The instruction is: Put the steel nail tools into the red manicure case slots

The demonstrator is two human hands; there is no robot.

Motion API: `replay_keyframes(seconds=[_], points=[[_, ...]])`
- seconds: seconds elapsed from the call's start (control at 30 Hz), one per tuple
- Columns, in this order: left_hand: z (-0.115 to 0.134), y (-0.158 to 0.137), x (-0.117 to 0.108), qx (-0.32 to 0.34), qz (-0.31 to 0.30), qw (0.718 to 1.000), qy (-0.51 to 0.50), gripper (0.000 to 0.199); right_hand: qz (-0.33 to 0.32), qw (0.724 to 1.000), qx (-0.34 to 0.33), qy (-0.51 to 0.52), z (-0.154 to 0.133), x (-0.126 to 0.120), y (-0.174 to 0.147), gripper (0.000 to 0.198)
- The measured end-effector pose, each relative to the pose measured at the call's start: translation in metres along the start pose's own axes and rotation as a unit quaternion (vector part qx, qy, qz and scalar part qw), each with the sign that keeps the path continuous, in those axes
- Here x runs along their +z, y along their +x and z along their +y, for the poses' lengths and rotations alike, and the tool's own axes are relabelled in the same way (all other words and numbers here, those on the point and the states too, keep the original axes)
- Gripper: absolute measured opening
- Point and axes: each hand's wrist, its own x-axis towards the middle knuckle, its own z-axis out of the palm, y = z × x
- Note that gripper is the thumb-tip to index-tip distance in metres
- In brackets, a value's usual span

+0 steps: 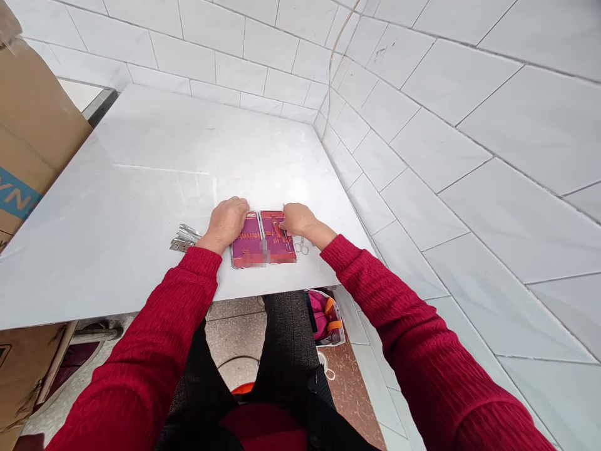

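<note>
A manicure case (248, 249) lies unfolded on the white table, its purple lining edged in red with rows of small loops. My left hand (228, 220) is closed over the case's upper left edge. On the right half, my right hand (300, 220) is closed, thumb and fingers together beside the red loops; whatever it pinches is hidden. Slim metal tools show in that half. Left of the case, next to my left wrist, lies a bunch of metal manicure tools (186, 237). Small scissors (302, 247) lie just right of the case, below my right hand.
The white table (154, 144) meets tiled walls (417, 125) at the back and right. A cardboard box (37, 119) stands at the left edge. Below the table's front edge, a container with pink and orange things (326, 316) sits right of my legs.
</note>
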Motion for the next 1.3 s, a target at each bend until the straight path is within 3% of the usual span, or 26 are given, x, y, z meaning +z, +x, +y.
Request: replay_keyframes(seconds=[0.13, 0.27, 0.5, 0.77, 1.3], points=[[0.001, -0.001, -0.001, -0.001, 0.002, 1.000, -0.011, 0.031, -0.073, 0.997, 0.019, 0.026, -0.008, -0.009, 0.009, 0.022], [0.002, -0.001, -0.002, -0.004, 0.002, 1.000, -0.010, 0.030, -0.101, 0.991, 0.057, 0.064, -0.012, -0.012, 0.009, 0.028], [0.002, 0.000, -0.002, -0.005, -0.010, 1.000, 0.001, 0.030, -0.058, 0.978, 0.079, 0.184, -0.009, -0.003, 0.003, 0.029], [0.003, 0.001, -0.002, 0.000, -0.017, 1.000, 0.006, 0.030, -0.018, 0.965, 0.086, 0.247, -0.007, -0.002, 0.004, 0.028], [0.003, 0.000, -0.003, -0.012, -0.021, 1.000, -0.003, 0.028, -0.060, 0.952, 0.080, 0.289, -0.002, -0.006, -0.011, 0.036]])
